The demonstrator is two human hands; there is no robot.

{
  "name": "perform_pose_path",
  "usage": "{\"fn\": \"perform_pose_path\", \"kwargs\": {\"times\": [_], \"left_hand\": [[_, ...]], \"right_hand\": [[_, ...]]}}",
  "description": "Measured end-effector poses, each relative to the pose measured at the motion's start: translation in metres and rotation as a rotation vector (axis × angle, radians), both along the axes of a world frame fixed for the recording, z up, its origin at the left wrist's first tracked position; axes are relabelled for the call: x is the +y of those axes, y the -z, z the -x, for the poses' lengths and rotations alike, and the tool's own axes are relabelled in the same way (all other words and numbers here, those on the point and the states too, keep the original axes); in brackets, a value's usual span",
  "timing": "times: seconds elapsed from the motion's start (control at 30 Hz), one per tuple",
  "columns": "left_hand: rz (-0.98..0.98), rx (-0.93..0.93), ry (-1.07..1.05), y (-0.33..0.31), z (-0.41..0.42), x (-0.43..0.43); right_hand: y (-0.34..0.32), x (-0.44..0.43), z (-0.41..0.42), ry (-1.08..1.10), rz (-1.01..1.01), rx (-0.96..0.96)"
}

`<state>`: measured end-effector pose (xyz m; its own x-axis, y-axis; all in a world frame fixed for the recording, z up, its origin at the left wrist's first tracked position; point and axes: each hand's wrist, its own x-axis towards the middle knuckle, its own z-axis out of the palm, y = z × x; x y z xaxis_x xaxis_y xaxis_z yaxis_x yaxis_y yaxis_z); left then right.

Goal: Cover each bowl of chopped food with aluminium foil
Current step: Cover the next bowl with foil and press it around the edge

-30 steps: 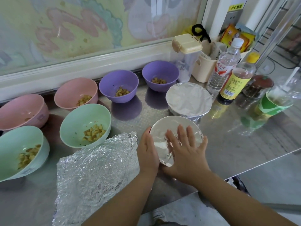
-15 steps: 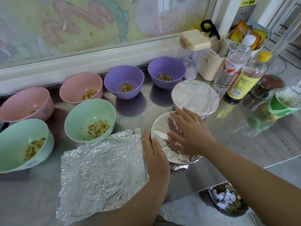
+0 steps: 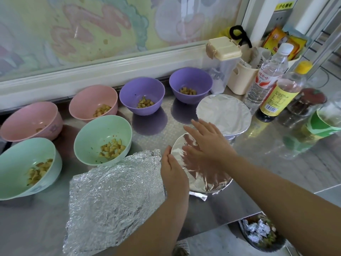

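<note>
A foil-covered bowl (image 3: 206,180) stands near the counter's front edge. My right hand (image 3: 204,143) lies flat on top of its foil, fingers straight and spread. My left hand (image 3: 172,169) presses against the bowl's left side with its fingers together. A second foil-covered bowl (image 3: 224,112) stands just behind. A crinkled sheet of aluminium foil (image 3: 114,198) lies flat to the left. Open bowls with chopped food stand beyond: two green (image 3: 103,139) (image 3: 27,167), two pink (image 3: 93,101) (image 3: 31,121) and two purple (image 3: 142,95) (image 3: 191,85).
Bottles (image 3: 266,78) (image 3: 282,93), a jar (image 3: 304,100), a green-labelled bottle (image 3: 321,124), a lidded clear container (image 3: 221,61) and a cream holder (image 3: 241,78) crowd the back right. A bin with crumpled foil (image 3: 258,231) sits on the floor below the counter edge (image 3: 239,218).
My right hand has slid from the near part of the foil top to its far side. My left hand has moved down along the bowl's left side. The view has shifted closer.
</note>
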<state>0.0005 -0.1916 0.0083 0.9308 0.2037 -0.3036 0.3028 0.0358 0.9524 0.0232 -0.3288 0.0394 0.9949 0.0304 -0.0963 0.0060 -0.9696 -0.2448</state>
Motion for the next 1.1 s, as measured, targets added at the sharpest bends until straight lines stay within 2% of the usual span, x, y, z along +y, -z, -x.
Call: {"fn": "perform_pose_path", "kwargs": {"times": [0.1, 0.23, 0.4, 0.5, 0.67, 0.8, 0.87, 0.97, 1.0, 1.03, 1.1], "left_hand": [[-0.009, 0.022, 0.105, 0.002, -0.013, 0.01], [0.002, 0.032, 0.19, 0.004, -0.019, 0.017], [0.023, 0.029, 0.199, 0.003, -0.021, 0.017], [0.019, 0.009, 0.239, 0.001, -0.024, 0.019], [0.064, 0.049, 0.424, -0.006, -0.052, 0.021], [0.144, 0.086, 0.422, -0.014, -0.065, 0.034], [0.083, 0.108, 0.414, -0.012, -0.059, 0.049], [-0.199, 0.23, 0.539, -0.011, -0.041, 0.072], [-0.217, 0.293, 0.571, -0.011, -0.036, 0.077], [-0.156, 0.361, 0.583, -0.011, -0.03, 0.081], [0.087, 0.516, 0.512, -0.014, -0.019, 0.083]], "right_hand": [[0.005, 0.0, -0.009, -0.054, 0.06, 0.072], [0.018, 0.002, -0.003, -0.057, 0.069, 0.02], [0.018, 0.004, 0.001, -0.043, 0.099, -0.013], [0.017, 0.007, 0.003, -0.005, 0.108, 0.022], [0.008, 0.01, 0.01, 0.116, 0.132, 0.04], [-0.002, 0.025, 0.017, -0.084, 0.14, 0.068], [0.0, 0.029, 0.015, -0.149, 0.147, 0.13], [0.003, 0.027, 0.007, -0.181, 0.215, 0.178], [0.003, 0.027, 0.005, -0.188, 0.234, 0.185], [0.002, 0.026, 0.004, -0.192, 0.242, 0.193], [0.001, 0.027, 0.004, -0.192, 0.241, 0.206]]}}
